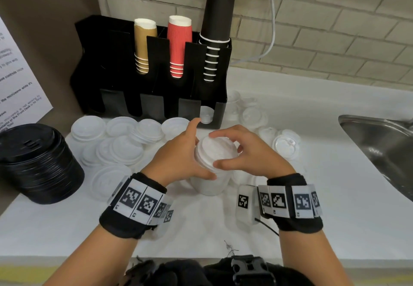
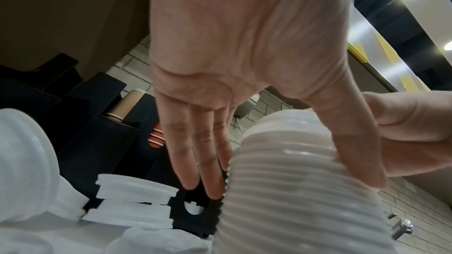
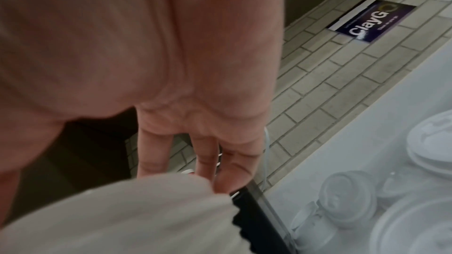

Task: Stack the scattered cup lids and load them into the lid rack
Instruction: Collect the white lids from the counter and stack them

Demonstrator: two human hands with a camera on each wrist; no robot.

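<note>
While a tall stack of white lids (image 1: 212, 165) is standing on the white bench (image 1: 324, 207) in front of the black rack (image 1: 154, 98), both hands are holding it. The left hand (image 1: 178, 154) is cupping the stack's left side, thumb curled across the front, fingers fairly straight. The right hand (image 1: 248, 151) is curling over the top lid, thumb against its near edge. Loose white lids (image 1: 125, 142) are lying scattered left of the stack and more lids (image 1: 286, 145) to its right. A black lid pile (image 1: 38, 162) is sitting far left, a sink (image 1: 384, 145) far right.
</note>
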